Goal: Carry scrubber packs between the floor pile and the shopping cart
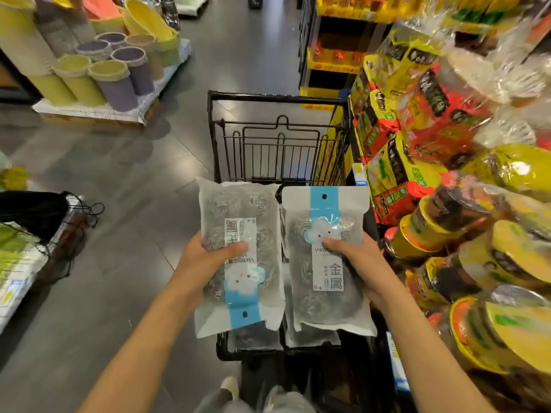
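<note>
Two flat frosted packs of metal scourers are held side by side above a black wire cart (278,98), seen from the wearer's head looking down.

The left pack (238,257) is upside down: its blue hanging tab points back toward the person and its label text reads inverted. The left hand (205,260) clamps it from the outer left edge, thumb curled over the front near the middle, fingers hidden behind.

The right pack (326,257) is upright, blue tab pointing away from the person, label readable. The right hand (354,260) clamps it from the outer right edge, thumb pressed on the front just below the small cloud sticker, fingers hidden behind.

Both packs have their long axes running away from the person, roughly parallel, and their inner edges nearly touch over the near end of the cart. Each pack lies inward of its own grip, so the two hands are on opposite outer sides with the packs between them. Neither hand is nearer the cart than the other; both hover over its near rim.

Under the held packs, more packs (256,338) of the same kind seem to lie in the near part of the cart.

To the right, close against the cart, shelves hold noodle packs (417,114) and wrapped noodle bowls (492,234). To the far left, across the grey floor (134,180), a pallet carries stacked bins (113,76).
</note>
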Demonstrator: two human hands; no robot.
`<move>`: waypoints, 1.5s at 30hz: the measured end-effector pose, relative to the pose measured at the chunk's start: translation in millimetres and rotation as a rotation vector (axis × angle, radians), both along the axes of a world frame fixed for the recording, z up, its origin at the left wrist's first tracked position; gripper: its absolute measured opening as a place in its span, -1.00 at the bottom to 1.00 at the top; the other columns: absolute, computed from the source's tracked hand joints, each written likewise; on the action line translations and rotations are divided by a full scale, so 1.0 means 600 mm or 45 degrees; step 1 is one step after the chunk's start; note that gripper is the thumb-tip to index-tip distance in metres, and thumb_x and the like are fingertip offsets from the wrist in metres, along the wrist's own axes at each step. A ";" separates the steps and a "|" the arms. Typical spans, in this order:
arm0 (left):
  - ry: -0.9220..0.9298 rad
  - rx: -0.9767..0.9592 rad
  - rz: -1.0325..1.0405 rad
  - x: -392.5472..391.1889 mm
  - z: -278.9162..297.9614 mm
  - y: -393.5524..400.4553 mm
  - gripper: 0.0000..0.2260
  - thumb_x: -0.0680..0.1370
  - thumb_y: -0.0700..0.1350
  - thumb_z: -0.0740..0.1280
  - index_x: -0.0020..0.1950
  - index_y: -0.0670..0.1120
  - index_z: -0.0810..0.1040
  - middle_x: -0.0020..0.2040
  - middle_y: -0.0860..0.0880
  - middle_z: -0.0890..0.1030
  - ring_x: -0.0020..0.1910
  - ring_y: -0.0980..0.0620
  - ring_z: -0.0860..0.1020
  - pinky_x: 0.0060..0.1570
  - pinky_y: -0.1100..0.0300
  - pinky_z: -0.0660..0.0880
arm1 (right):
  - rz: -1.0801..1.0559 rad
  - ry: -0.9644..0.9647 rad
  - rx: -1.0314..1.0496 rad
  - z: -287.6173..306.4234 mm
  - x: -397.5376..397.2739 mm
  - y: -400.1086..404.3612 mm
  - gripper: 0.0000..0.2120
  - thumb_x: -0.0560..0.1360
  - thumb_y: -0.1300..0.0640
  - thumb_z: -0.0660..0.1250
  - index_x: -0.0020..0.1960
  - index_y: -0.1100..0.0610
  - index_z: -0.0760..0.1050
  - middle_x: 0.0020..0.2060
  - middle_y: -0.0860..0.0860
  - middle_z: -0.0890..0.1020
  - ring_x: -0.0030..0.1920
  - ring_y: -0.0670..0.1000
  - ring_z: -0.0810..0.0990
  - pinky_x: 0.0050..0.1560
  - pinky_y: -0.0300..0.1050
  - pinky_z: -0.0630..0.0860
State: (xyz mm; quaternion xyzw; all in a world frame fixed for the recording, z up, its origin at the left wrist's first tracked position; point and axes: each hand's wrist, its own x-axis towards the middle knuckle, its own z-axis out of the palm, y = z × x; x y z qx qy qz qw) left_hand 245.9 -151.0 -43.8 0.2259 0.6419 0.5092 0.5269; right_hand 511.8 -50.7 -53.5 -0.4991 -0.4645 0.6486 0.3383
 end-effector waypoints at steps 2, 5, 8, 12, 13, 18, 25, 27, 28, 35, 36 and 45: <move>-0.012 -0.011 0.006 0.001 -0.011 0.001 -0.59 0.39 -0.20 0.58 0.22 -0.05 0.62 0.03 -0.05 0.77 0.02 -0.10 0.74 0.15 -0.17 0.62 | 0.016 -0.022 -0.027 -0.023 0.007 0.007 -0.63 0.51 0.29 0.45 0.30 0.11 0.57 0.08 0.06 0.75 0.07 0.09 0.74 -0.09 -0.15 0.65; -0.037 -0.035 0.003 0.000 -0.041 0.013 -0.56 0.35 -0.16 0.59 0.21 -0.04 0.63 0.04 -0.06 0.76 0.02 -0.11 0.74 0.16 -0.21 0.62 | 0.041 -0.111 -0.075 -0.083 0.015 0.015 -0.62 0.51 0.27 0.47 0.31 0.11 0.56 0.10 0.08 0.75 0.10 0.12 0.73 0.08 0.04 0.65; -0.034 -0.049 -0.060 -0.005 -0.089 0.033 -0.54 0.34 -0.14 0.59 0.23 -0.04 0.62 0.08 -0.06 0.76 0.07 -0.13 0.73 0.19 -0.23 0.59 | 0.060 -0.227 -0.103 -0.168 0.016 0.021 -0.61 0.50 0.26 0.50 0.30 0.09 0.57 0.11 0.05 0.75 0.12 0.10 0.73 0.20 0.14 0.61; -0.034 -0.103 -0.092 -0.013 -0.158 0.039 -0.42 0.25 -0.03 0.61 0.26 0.00 0.61 0.08 -0.02 0.76 0.07 -0.09 0.73 0.18 -0.20 0.60 | 0.131 -0.353 -0.183 -0.275 0.003 0.027 -0.64 0.49 0.21 0.53 0.26 0.05 0.59 0.09 0.01 0.75 0.11 0.08 0.73 0.21 0.12 0.62; -0.026 -0.115 -0.078 -0.014 -0.173 0.036 -0.41 0.24 -0.03 0.61 0.26 0.00 0.61 0.07 -0.01 0.76 0.06 -0.07 0.73 0.16 -0.19 0.61 | 0.169 -0.394 -0.182 -0.300 -0.002 0.030 -0.64 0.48 0.17 0.55 0.25 0.04 0.60 0.09 0.00 0.75 0.11 0.06 0.73 0.22 0.14 0.61; -0.026 -0.169 -0.017 -0.015 -0.233 0.018 -0.43 0.26 -0.09 0.59 0.26 -0.06 0.62 0.06 -0.04 0.76 0.05 -0.07 0.74 0.13 -0.14 0.63 | 0.223 -0.558 -0.185 -0.415 -0.013 0.034 -0.63 0.46 0.11 0.56 0.24 0.03 0.62 0.03 -0.05 0.76 0.03 -0.08 0.74 0.20 0.05 0.63; -0.046 -0.225 0.002 -0.001 -0.283 -0.005 -0.48 0.27 -0.17 0.57 0.23 -0.11 0.62 0.02 -0.05 0.77 -0.03 -0.07 0.75 -0.17 0.10 0.68 | 0.063 -1.061 -0.132 -0.488 -0.008 0.022 -0.37 0.40 -0.21 0.55 0.29 0.08 0.42 0.12 0.01 0.62 0.12 0.10 0.63 0.10 0.05 0.59; -0.048 -0.234 0.006 0.003 -0.288 -0.007 -0.50 0.28 -0.19 0.56 0.22 -0.12 0.62 0.00 -0.06 0.77 -0.07 -0.06 0.75 -0.23 0.14 0.68 | 0.064 -1.295 0.024 -0.492 -0.009 0.022 -0.28 0.40 -0.23 0.53 0.36 0.13 0.36 0.20 0.10 0.56 0.21 0.18 0.56 0.18 0.14 0.56; -0.044 -0.240 0.007 0.005 -0.287 -0.007 -0.50 0.28 -0.19 0.56 0.22 -0.12 0.62 0.00 -0.05 0.77 -0.07 -0.06 0.75 -0.23 0.14 0.68 | 0.097 -1.430 0.129 -0.482 -0.012 0.022 -0.28 0.43 -0.19 0.52 0.40 0.15 0.34 0.24 0.14 0.52 0.25 0.20 0.51 0.22 0.13 0.52; -0.031 -0.271 0.009 0.015 -0.274 0.000 -0.56 0.36 -0.24 0.58 0.21 -0.08 0.61 -0.01 -0.04 0.77 -0.07 -0.04 0.76 -0.20 0.12 0.68 | 0.357 -1.554 0.606 -0.421 -0.014 0.049 -0.43 0.52 -0.04 0.45 0.44 0.15 0.41 0.31 0.16 0.50 0.30 0.22 0.46 0.28 0.14 0.45; -0.028 -0.282 0.009 0.019 -0.277 0.003 -0.58 0.37 -0.25 0.58 0.20 -0.08 0.62 -0.03 -0.03 0.77 -0.08 -0.03 0.76 -0.22 0.13 0.67 | 0.384 -1.526 0.653 -0.408 -0.012 0.051 -0.42 0.52 -0.06 0.45 0.44 0.14 0.41 0.33 0.15 0.50 0.32 0.22 0.45 0.31 0.14 0.44; 0.210 -0.476 -0.226 0.044 -0.388 0.028 -0.51 0.39 -0.17 0.62 0.25 -0.09 0.53 0.06 -0.07 0.73 0.10 -0.13 0.70 0.07 -0.08 0.66 | 0.715 -1.600 0.829 -0.313 0.004 0.044 -0.05 0.43 -0.46 -0.08 0.63 0.13 0.19 0.61 0.18 0.21 0.62 0.24 0.13 0.61 0.18 0.09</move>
